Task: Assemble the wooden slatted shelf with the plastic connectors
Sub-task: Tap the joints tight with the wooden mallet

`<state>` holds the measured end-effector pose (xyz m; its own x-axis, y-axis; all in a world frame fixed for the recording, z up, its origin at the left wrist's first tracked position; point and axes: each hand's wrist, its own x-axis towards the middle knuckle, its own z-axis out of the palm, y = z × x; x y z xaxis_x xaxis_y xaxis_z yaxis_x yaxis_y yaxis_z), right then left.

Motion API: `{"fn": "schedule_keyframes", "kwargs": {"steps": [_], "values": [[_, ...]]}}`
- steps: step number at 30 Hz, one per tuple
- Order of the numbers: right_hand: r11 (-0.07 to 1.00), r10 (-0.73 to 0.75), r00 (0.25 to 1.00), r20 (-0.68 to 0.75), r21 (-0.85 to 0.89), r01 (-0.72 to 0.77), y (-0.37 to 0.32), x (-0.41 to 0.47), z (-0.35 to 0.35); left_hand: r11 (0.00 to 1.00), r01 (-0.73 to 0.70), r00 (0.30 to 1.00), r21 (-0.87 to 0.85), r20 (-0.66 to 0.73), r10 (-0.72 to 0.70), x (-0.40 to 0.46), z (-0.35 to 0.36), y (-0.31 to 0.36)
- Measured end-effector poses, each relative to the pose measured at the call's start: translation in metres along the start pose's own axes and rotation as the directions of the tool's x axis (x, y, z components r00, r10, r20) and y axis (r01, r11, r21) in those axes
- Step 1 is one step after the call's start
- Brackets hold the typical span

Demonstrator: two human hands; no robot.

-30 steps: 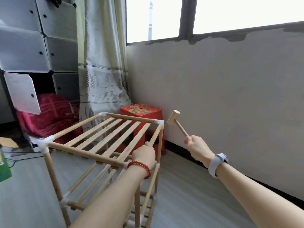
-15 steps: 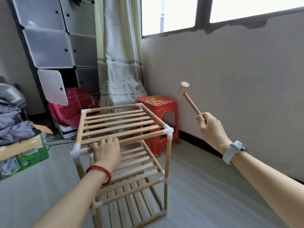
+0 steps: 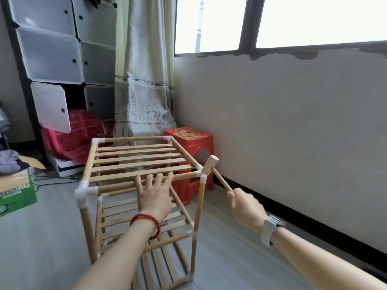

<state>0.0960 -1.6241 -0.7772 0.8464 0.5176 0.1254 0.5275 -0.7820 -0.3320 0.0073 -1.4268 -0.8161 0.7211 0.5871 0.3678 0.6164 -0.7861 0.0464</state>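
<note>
Low in the middle of the frame stands the wooden slatted shelf [image 3: 136, 162], upright on the grey floor [image 3: 41, 237], with three slatted tiers and white plastic connectors at its corners. The left hand [image 3: 154, 194] lies flat on the near top rail [image 3: 146, 182], fingers straight and spread across it, a red bead bracelet [image 3: 146, 223] on the wrist. The right hand [image 3: 246, 208] is wrapped round the handle of a small wooden mallet [image 3: 210, 165], whose head touches the near right top connector [image 3: 201, 174]; a white wristband [image 3: 270, 229] sits on that wrist. The left forearm crosses in front of the middle and bottom tiers and hides part of their slats. Just behind the shelf's right corner stands a red plastic stool [image 3: 188, 141] with a coloured pattern on its seat, partly covered by the shelf's post and rails. Beyond it hangs a pale curtain [image 3: 144, 80] with a grey leaf border, beside a plain wall [image 3: 293, 122] under a bright window [image 3: 314, 19]. At upper left rises a cube cabinet [image 3: 62, 42] of translucent panels, one door hanging open over a red blanket [image 3: 77, 137]. At the left edge sits a cardboard box [image 3: 14, 192] with a green printed side; its letters read roughly "OBURG", the start being cut off, and the smaller print is too blurred to read. Grey clothing [image 3: 9, 161] lies on top of the box.
</note>
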Motion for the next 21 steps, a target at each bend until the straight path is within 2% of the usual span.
{"fn": "schedule_keyframes", "kwargs": {"steps": [1,2,5,6,7,9,10,11,14,15,16,17,19,20,21], "values": [[1.000,0.008,0.999,-0.038,0.025,-0.007,0.001,0.004,-0.007,1.000,-0.003,1.000,-0.002,-0.004,0.003,0.000,0.001,0.002],[0.993,-0.002,0.990,-0.143,0.116,0.019,-0.001,0.009,-0.019,1.000,-0.003,1.000,-0.008,-0.010,0.003,0.000,0.001,0.003],[0.901,-0.007,0.872,-0.489,0.376,0.218,-0.010,0.019,-0.047,1.000,-0.003,1.000,-0.012,-0.020,0.003,0.000,0.001,0.005],[0.892,0.017,0.863,-0.504,0.398,0.215,-0.012,0.016,-0.045,1.000,0.000,1.000,-0.015,-0.029,0.000,0.000,0.002,0.005],[0.917,0.038,0.900,-0.435,0.373,0.141,-0.014,0.012,-0.035,1.000,0.003,0.999,-0.013,-0.036,-0.003,0.000,0.003,0.005],[0.994,0.027,0.991,-0.133,0.110,-0.013,-0.012,0.006,-0.005,1.000,0.003,0.999,-0.013,-0.032,-0.003,0.000,0.003,0.004],[1.000,0.018,0.998,-0.053,0.019,-0.017,-0.008,0.006,0.001,1.000,-0.001,1.000,-0.010,-0.030,0.001,-0.001,0.004,0.004],[1.000,0.009,0.997,-0.071,0.025,-0.007,-0.006,0.009,-0.003,1.000,-0.005,0.999,-0.006,-0.034,0.005,-0.001,0.004,0.004],[0.921,-0.011,0.929,-0.370,0.358,0.154,-0.007,0.023,-0.032,1.000,-0.007,0.998,0.001,-0.055,0.007,-0.002,0.004,0.004],[0.872,0.004,0.895,-0.447,0.440,0.216,-0.009,0.022,-0.037,1.000,-0.007,0.998,0.005,-0.057,0.008,-0.002,0.004,0.005],[0.853,0.024,0.887,-0.462,0.472,0.223,-0.009,0.018,-0.036,1.000,-0.006,0.998,0.004,-0.062,0.006,-0.003,0.005,0.006],[0.876,0.037,0.913,-0.405,0.453,0.166,-0.008,0.014,-0.027,1.000,-0.004,0.998,0.002,-0.066,0.004,-0.003,0.005,0.006],[0.982,0.043,0.994,-0.100,0.187,-0.024,-0.004,0.003,0.002,1.000,-0.001,0.998,0.002,-0.056,0.001,-0.002,0.004,0.005],[0.997,0.040,0.999,-0.006,0.071,-0.039,0.000,0.001,0.010,1.000,0.002,0.999,-0.002,-0.050,-0.002,-0.002,0.004,0.006],[0.998,0.033,0.999,-0.007,0.047,-0.033,0.002,0.003,0.009,1.000,0.005,0.999,-0.011,-0.046,-0.006,-0.002,0.004,0.006]]}}
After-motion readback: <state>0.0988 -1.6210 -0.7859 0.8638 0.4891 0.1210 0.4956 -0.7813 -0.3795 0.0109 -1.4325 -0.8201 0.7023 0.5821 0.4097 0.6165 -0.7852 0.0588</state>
